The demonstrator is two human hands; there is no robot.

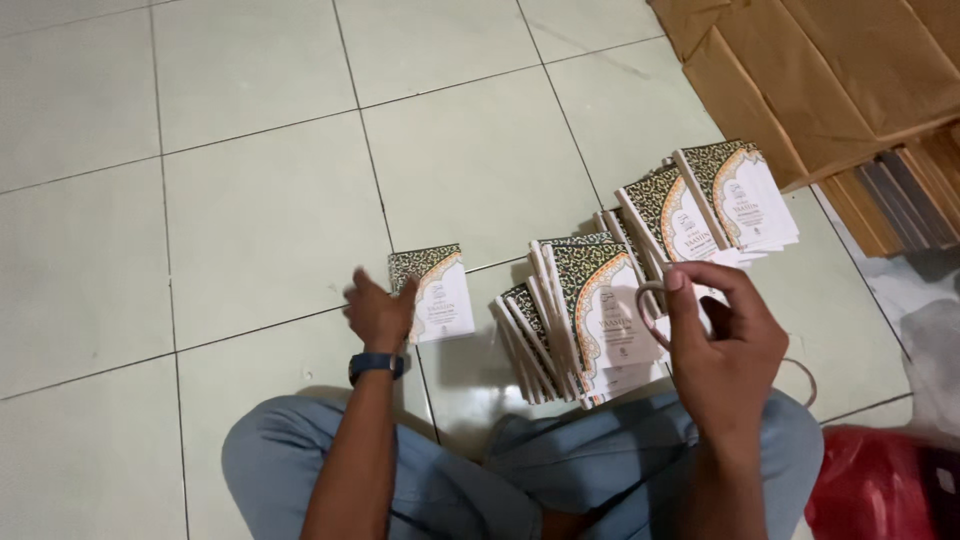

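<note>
I sit on a tiled floor (250,200) with my knees in light blue trousers. My left hand (378,312), with a dark wristwatch, rests at the left edge of a single small booklet (437,293) with a patterned green-and-white cover, lying flat on the floor. My right hand (722,340) is raised above a fanned stack of the same booklets (580,310) and pinches a rubber band (650,290) between thumb and fingers. Two further bundles of booklets (705,205) lean behind the stack.
Brown paper-wrapped packages (830,70) lie at the upper right, with stacked dark-edged items (900,200) beside them. A red plastic bag (870,485) sits at the lower right. Another loose band (805,380) lies by my right knee.
</note>
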